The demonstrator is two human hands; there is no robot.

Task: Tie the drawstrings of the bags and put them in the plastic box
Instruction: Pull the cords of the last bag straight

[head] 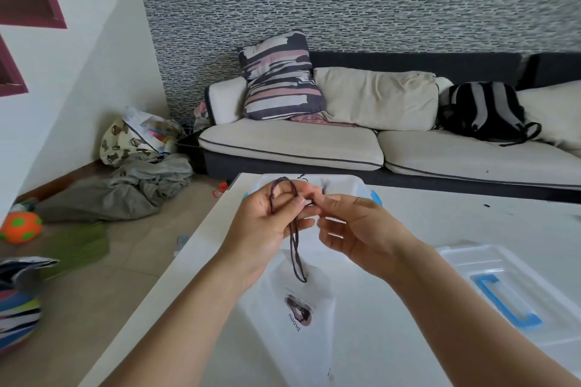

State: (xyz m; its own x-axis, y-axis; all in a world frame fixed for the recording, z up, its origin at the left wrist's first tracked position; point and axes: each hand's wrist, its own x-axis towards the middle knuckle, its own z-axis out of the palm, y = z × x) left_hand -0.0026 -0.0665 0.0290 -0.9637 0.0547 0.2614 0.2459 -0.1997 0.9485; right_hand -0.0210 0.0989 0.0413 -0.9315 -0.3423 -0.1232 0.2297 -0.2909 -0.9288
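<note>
A white drawstring bag (298,317) with a small printed picture lies on the white table (424,223) in front of me. Its dark purple drawstring (295,248) rises from the bag's neck into my hands. My left hand (267,220) holds a loop of the string wrapped over its fingers. My right hand (349,223) pinches the string's end beside the left fingertips. Behind my hands stands the clear plastic box (345,182) with blue latches, mostly hidden by them.
The box's clear lid (509,292) with a blue handle lies on the table at the right. A sofa (377,148) with cushions and a black backpack (484,110) stands beyond the table. Clothes, bags and an orange ball (22,226) lie on the floor at the left.
</note>
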